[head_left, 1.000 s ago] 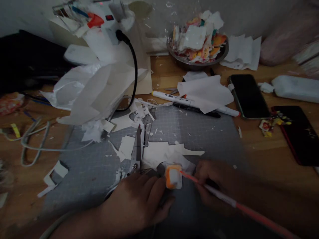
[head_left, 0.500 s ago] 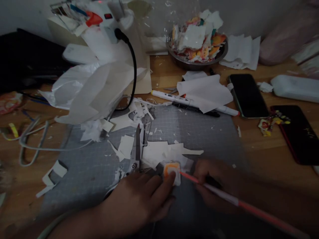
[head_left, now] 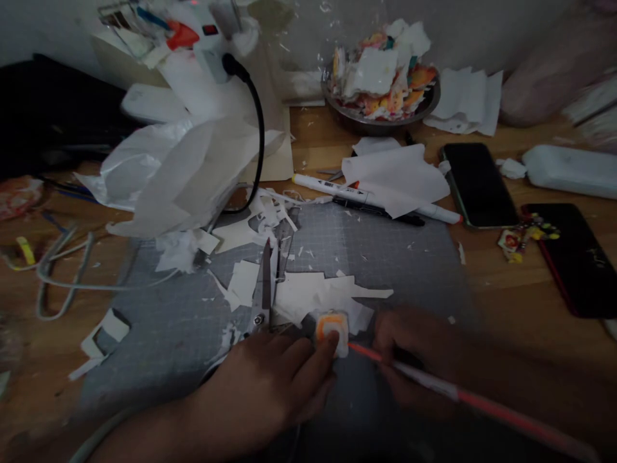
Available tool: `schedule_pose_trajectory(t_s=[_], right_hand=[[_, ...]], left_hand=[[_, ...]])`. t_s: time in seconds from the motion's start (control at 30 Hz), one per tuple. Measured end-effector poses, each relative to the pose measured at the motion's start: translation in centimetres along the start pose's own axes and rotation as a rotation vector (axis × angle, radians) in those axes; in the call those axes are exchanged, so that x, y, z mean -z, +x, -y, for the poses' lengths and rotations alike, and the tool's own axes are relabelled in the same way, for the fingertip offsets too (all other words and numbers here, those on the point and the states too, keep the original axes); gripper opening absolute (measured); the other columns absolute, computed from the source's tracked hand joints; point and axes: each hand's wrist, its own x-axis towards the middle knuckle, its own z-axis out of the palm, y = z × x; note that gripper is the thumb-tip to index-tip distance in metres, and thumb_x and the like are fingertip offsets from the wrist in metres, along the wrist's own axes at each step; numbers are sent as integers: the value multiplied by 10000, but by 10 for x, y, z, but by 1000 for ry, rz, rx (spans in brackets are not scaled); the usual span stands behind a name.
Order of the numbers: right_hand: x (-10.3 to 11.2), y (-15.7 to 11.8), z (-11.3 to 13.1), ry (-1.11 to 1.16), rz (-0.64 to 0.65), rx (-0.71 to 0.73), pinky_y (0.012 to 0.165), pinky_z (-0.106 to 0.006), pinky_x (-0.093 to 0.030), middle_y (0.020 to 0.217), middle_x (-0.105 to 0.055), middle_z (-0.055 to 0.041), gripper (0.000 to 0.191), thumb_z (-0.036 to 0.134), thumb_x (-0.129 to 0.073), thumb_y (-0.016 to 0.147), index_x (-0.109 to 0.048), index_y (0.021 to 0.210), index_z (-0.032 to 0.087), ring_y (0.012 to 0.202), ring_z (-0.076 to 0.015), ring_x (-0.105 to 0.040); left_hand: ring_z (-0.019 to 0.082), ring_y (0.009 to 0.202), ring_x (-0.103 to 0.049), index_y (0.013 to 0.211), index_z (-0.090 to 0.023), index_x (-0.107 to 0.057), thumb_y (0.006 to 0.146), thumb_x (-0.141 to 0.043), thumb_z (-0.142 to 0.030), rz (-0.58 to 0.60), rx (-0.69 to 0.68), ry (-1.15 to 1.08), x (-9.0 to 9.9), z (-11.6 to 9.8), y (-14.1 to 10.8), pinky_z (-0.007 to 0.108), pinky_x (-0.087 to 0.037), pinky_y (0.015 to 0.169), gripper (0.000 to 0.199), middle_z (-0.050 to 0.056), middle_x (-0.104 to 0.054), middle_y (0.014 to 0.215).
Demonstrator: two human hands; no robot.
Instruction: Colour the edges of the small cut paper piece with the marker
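Observation:
My left hand (head_left: 270,386) reaches in from the lower left, its index fingertip pressed on a small white square piece (head_left: 342,326) with an orange band along its top and left edges. That fingertip hides part of the piece. In my right hand (head_left: 409,360) is a thin red-and-white pen (head_left: 430,379), gripped between the fingers near its front end. Its tip is at the right edge of the square piece; whether it touches I cannot tell. Scissors (head_left: 266,283) lie with blades pointing away, just beyond my left hand, their handles mostly hidden.
Cut paper scraps (head_left: 301,292) lie on the grey cutting mat (head_left: 400,257). Behind it are a white marker (head_left: 313,185) and crumpled paper (head_left: 398,173). A bowl (head_left: 351,122) heaped with coloured pieces stands at the back. Two phones (head_left: 475,183) lie right, a cable (head_left: 96,289) left.
The pen's tip has moved slightly down along the right edge of the square piece. My left hand stays pressed on the piece in nearly the same place.

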Motion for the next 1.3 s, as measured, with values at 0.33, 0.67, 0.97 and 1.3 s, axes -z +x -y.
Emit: schedule_pose_trajectory(t_s=[0.33, 0.67, 0.97, 1.3], right_hand=[[1, -1, 0, 78, -59, -53, 498, -191, -348, 585, -527, 45, 125, 85, -496, 648, -451, 673, 199, 505, -74, -463], [0, -1, -1, 6, -61, -96, 489, -190, -345, 589, -529, 39, 123, 87, -498, 659, -447, 668, 199, 496, -81, -471], [-1, 1, 1, -20, -86, -133, 461, -188, -324, 559, -520, 40, 122, 89, -473, 631, -422, 630, 199, 472, -81, -458], [-3, 2, -1, -56, -101, -141, 449, -190, -340, 559, -545, 38, 129, 96, -488, 628, -424, 634, 209, 460, -90, -486]], left_hand=[[130, 512, -589, 1142, -94, -496, 930, -381, -216, 10, -2, -2, -1, 0, -1, 252, -386, 437, 270, -19, -617, 651], [129, 502, -584, 1132, -98, -501, 932, -372, -213, 3, 0, 9, -1, 0, 0, 252, -379, 427, 264, -16, -618, 640], [133, 503, -593, 1118, -96, -500, 941, -352, -213, 2, -1, -1, 0, 0, 0, 254, -407, 416, 259, -15, -630, 659], [129, 505, -582, 1129, -92, -498, 932, -365, -206, 7, -4, 9, 0, -1, -1, 249, -402, 420, 263, -14, -619, 649]])
